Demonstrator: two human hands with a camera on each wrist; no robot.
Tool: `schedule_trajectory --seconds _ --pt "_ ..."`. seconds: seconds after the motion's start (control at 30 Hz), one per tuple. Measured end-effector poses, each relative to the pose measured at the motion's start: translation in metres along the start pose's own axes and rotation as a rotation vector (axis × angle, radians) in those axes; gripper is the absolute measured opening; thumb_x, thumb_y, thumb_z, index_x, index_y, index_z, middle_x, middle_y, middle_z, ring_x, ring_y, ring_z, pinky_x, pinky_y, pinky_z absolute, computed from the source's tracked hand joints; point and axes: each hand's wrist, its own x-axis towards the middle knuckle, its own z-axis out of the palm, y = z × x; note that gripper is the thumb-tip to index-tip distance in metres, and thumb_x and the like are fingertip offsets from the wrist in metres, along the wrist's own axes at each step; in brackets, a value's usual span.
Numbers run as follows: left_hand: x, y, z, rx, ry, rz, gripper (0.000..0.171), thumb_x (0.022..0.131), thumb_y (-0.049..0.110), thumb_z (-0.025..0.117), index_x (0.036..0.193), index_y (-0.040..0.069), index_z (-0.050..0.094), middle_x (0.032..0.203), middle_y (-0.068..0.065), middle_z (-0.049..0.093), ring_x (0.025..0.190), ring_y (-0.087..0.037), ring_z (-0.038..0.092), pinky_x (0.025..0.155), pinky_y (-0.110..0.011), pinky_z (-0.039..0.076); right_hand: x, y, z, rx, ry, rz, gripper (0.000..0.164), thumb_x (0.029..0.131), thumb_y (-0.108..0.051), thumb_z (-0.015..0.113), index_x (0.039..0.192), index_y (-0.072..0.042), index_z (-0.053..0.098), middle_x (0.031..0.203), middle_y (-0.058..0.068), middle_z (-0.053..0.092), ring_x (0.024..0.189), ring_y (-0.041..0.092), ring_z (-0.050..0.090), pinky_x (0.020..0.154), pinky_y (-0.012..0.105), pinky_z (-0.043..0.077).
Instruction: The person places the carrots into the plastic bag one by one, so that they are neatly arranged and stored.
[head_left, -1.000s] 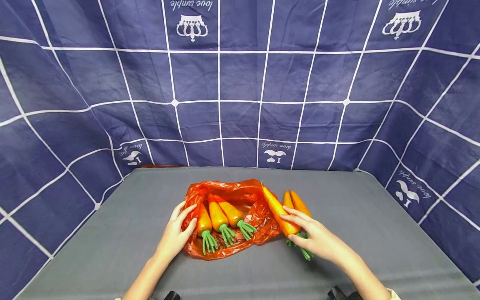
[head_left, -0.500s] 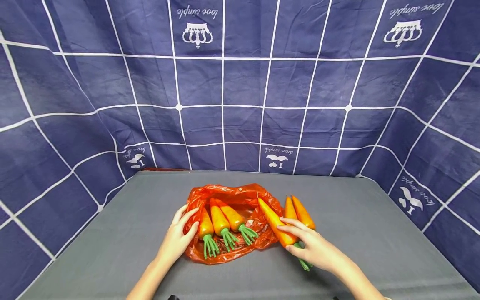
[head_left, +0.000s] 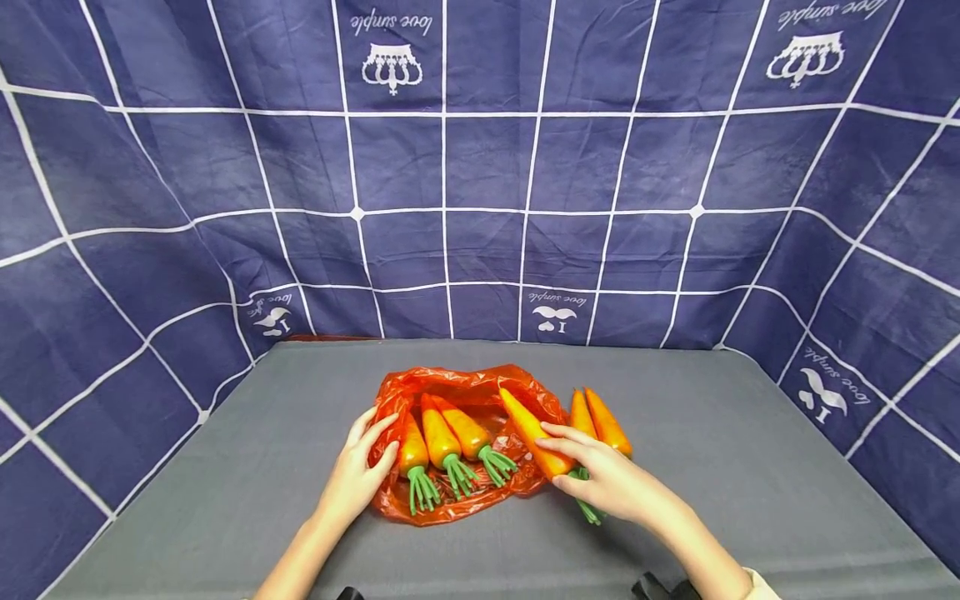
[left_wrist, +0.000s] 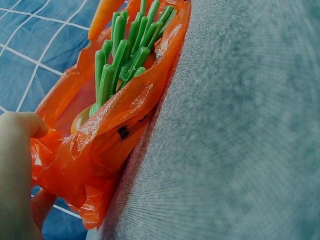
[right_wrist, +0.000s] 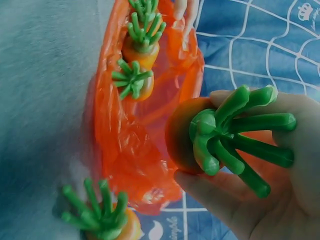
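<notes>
"Over the right side of the red bag (head_left: 457,377), what's there?"
"A carrot (head_left: 528,427), pinched in the right hand (head_left: 611,475)."
"And the left hand (head_left: 356,471)?"
"It pinches the bag's left edge."

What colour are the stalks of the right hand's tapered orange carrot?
Its stubby stalks are green, clearest in the right wrist view.

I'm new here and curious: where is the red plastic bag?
Low centre in the head view, the red plastic bag lies on the grey table between the left hand, which holds its left edge, and two loose carrots at right.
</notes>
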Motion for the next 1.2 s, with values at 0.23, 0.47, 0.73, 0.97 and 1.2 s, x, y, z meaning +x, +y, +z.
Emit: schedule_trajectory --seconds 0.23,0.47,0.73,0.97,1.2 --pt "0.000 0.001 0.000 -0.001 -0.002 -0.016 0.038 0.080 0.008 0.066 0.117 0.008 0.060 0.130 -0.017 0.046 0.115 -0.032 0.049 0.093 -0.002 0.020 0.011 -0.008 -0.004 -0.005 -0.003 -0.004 0.045 0.084 -0.019 0.061 0.127 -0.017 0.053 0.138 0.004 0.045 0.117 0.026 0.052 0.092 0.044 0.044" --pt "0.000 0.002 -0.001 -0.011 -0.007 -0.008 0.037 0.080 0.007 0.065 0.117 0.007 0.060 0.130 -0.017 0.045 0.115 -0.032 0.048 0.093 -0.001 0.019 0.000 -0.014 -0.012 0.000 -0.024 0.025 0.046 0.083 -0.019 0.062 0.128 -0.018 0.053 0.139 0.002 0.044 0.119 0.022 0.051 0.093 0.040 0.044" --pt "0.000 0.000 -0.001 -0.017 0.003 0.007 0.037 0.079 0.005 0.065 0.116 0.006 0.060 0.129 -0.019 0.045 0.114 -0.034 0.049 0.093 0.003 0.015 0.006 -0.019 -0.007 -0.030 -0.083 0.006 0.045 0.083 -0.019 0.061 0.128 -0.019 0.054 0.138 0.001 0.045 0.116 0.019 0.053 0.089 0.036 0.046" --pt "0.000 0.000 -0.001 -0.015 -0.001 0.001 0.038 0.079 0.006 0.066 0.116 0.006 0.060 0.129 -0.018 0.046 0.114 -0.033 0.049 0.092 0.004 0.014 0.032 -0.017 0.002 -0.005 -0.141 0.025 0.044 0.083 -0.016 0.060 0.127 -0.014 0.054 0.140 0.006 0.043 0.123 0.025 0.048 0.096 0.043 0.041" --pt "-0.001 -0.001 0.000 0.000 0.005 0.000 0.037 0.080 0.007 0.066 0.117 0.007 0.060 0.130 -0.017 0.046 0.114 -0.033 0.049 0.092 0.001 0.017 0.059 -0.015 0.013 -0.040 -0.178 0.061 0.042 0.082 -0.015 0.059 0.124 -0.011 0.057 0.138 0.007 0.045 0.126 0.027 0.044 0.100 0.044 0.038"
